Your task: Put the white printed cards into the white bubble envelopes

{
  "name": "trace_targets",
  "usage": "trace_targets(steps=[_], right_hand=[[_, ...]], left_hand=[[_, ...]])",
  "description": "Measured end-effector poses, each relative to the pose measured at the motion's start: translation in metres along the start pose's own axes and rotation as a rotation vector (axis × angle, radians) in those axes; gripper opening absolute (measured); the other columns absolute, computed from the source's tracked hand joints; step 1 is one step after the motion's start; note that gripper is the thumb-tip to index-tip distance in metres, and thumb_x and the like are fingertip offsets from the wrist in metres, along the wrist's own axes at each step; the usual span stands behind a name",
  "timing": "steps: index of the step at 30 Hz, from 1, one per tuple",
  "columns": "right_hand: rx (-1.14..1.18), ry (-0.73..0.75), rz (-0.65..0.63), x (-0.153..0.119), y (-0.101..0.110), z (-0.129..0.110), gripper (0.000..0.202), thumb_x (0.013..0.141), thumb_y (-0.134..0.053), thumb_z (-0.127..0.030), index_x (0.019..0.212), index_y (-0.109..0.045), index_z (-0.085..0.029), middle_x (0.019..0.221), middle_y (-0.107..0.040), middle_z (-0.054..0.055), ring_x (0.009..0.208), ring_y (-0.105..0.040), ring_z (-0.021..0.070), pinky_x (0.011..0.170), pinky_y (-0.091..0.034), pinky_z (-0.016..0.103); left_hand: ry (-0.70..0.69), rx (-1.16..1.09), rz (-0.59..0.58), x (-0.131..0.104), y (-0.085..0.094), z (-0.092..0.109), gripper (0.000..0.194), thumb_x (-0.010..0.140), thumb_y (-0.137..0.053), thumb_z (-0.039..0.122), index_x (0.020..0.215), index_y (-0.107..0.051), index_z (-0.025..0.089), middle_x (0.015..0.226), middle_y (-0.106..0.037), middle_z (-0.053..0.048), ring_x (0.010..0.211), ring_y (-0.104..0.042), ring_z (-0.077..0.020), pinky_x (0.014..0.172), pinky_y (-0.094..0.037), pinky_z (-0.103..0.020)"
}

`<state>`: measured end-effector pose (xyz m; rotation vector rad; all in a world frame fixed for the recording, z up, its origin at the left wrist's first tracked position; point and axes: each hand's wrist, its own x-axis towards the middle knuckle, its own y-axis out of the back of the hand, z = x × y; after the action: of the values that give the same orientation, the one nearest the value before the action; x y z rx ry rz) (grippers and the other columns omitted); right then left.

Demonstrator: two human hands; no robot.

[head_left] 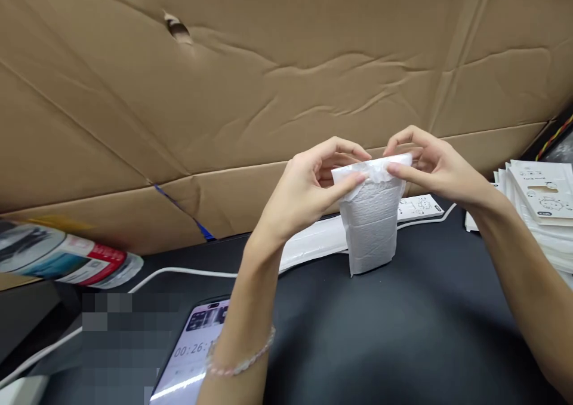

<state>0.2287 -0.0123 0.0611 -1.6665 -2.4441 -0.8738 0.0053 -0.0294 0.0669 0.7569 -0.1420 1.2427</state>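
Note:
A white padded pouch (372, 226), with a wrinkled foam-like surface, stands upright on the black tabletop (380, 327). My left hand (320, 184) pinches the left part of its top edge, thumb on the near side and fingers behind. On the right part of the same edge, my right hand (432, 163) presses with its thumb, its fingers curled over the back. The top looks folded or crumpled between the two thumbs. What the pouch contains, if anything, is hidden.
Cardboard (277, 94) walls off the back. Printed white cards (548, 196) are stacked at right; another printed card (421, 206) and a white strip (313, 242) lie behind the pouch. A phone (183, 357) shows a timer. A white cable (188, 270) and a bottle (67, 255) are at left.

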Motion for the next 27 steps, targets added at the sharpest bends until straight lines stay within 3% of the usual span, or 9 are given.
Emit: trace_targets(steps=[4, 7, 9, 13, 16, 19, 22, 25, 27], right_hand=[[-0.13, 0.009, -0.042, -0.006, 0.002, -0.012, 0.033, 0.079, -0.07, -0.047, 0.098, -0.07, -0.02, 0.08, -0.068, 0.001, 0.065, -0.059, 0.013, 0.054, -0.049, 0.022], [-0.079, -0.029, -0.105, -0.01, 0.008, -0.021, 0.032, 0.079, -0.07, -0.048, 0.087, -0.07, -0.017, 0.075, -0.066, 0.001, 0.061, -0.057, 0.0111, 0.052, -0.048, 0.021], [-0.002, -0.097, -0.167, -0.011, 0.013, -0.02, 0.032, 0.078, -0.071, -0.048, 0.087, -0.068, -0.017, 0.071, -0.063, 0.0, 0.059, -0.057, 0.01, 0.051, -0.046, 0.02], [0.068, -0.28, -0.487, -0.005, 0.014, -0.002, 0.03, 0.081, -0.068, -0.047, 0.092, -0.062, -0.019, 0.075, -0.061, -0.001, 0.065, -0.058, 0.0092, 0.055, -0.046, 0.019], [-0.01, -0.343, -0.767, 0.002, 0.003, 0.017, 0.032, 0.083, -0.064, -0.05, 0.089, -0.058, -0.02, 0.081, -0.059, -0.001, 0.073, -0.056, 0.0099, 0.063, -0.047, 0.021], [-0.244, -0.354, -0.931, 0.009, -0.012, 0.032, 0.035, 0.078, -0.065, -0.053, 0.079, -0.061, -0.018, 0.079, -0.06, 0.0, 0.075, -0.055, 0.012, 0.067, -0.043, 0.023], [-0.541, -0.466, -0.897, 0.012, -0.019, 0.042, 0.036, 0.074, -0.067, -0.054, 0.082, -0.068, -0.019, 0.086, -0.067, 0.002, 0.083, -0.061, 0.0169, 0.072, -0.043, 0.025], [-0.829, -0.681, -0.628, 0.013, -0.011, 0.057, 0.051, 0.072, -0.067, -0.058, 0.107, -0.067, -0.021, 0.111, -0.069, 0.007, 0.1, -0.064, 0.0239, 0.082, -0.047, 0.029], [-0.954, -0.825, -0.47, 0.013, 0.002, 0.071, 0.069, 0.068, -0.07, -0.06, 0.121, -0.06, -0.016, 0.127, -0.061, 0.016, 0.113, -0.06, 0.0324, 0.087, -0.048, 0.037]], left_hand=[[0.0, -0.023, 0.01, -0.004, -0.001, 0.013, 0.033, 0.078, -0.074, 0.04, 0.103, -0.067, 0.019, 0.096, -0.072, -0.005, 0.094, -0.069, -0.0216, 0.067, -0.053, -0.023], [0.028, -0.074, -0.002, -0.004, 0.004, 0.016, 0.043, 0.075, -0.076, 0.044, 0.111, -0.065, 0.021, 0.098, -0.072, -0.005, 0.094, -0.07, -0.0216, 0.071, -0.055, -0.024], [0.106, -0.119, -0.082, -0.003, 0.01, 0.009, 0.048, 0.081, -0.067, 0.053, 0.118, -0.064, 0.022, 0.104, -0.072, -0.006, 0.098, -0.069, -0.0225, 0.077, -0.056, -0.027], [0.342, -0.002, -0.316, 0.001, 0.016, -0.025, 0.057, 0.095, -0.033, 0.062, 0.123, -0.063, 0.022, 0.122, -0.069, -0.006, 0.111, -0.065, -0.0219, 0.094, -0.051, -0.031], [0.417, 0.401, -0.501, 0.002, 0.005, -0.059, 0.051, 0.09, -0.047, 0.059, 0.121, -0.064, 0.023, 0.126, -0.068, -0.004, 0.116, -0.062, -0.0241, 0.097, -0.047, -0.031], [0.476, 0.619, -0.646, 0.003, -0.018, -0.088, 0.051, 0.09, -0.048, 0.053, 0.127, -0.06, 0.02, 0.129, -0.065, -0.008, 0.117, -0.061, -0.0251, 0.097, -0.047, -0.032], [0.49, 0.684, -0.698, 0.002, -0.039, -0.109, 0.061, 0.081, -0.061, 0.05, 0.133, -0.054, 0.019, 0.131, -0.063, -0.009, 0.12, -0.058, -0.0262, 0.1, -0.045, -0.033], [0.501, 0.706, -0.685, 0.001, -0.048, -0.12, 0.071, 0.074, -0.069, 0.049, 0.135, -0.052, 0.016, 0.13, -0.059, -0.013, 0.122, -0.054, -0.0295, 0.1, -0.045, -0.036], [0.499, 0.708, -0.686, 0.0, -0.05, -0.123, 0.072, 0.073, -0.069, 0.049, 0.134, -0.053, 0.016, 0.132, -0.056, -0.014, 0.124, -0.052, -0.0302, 0.099, -0.045, -0.036]])
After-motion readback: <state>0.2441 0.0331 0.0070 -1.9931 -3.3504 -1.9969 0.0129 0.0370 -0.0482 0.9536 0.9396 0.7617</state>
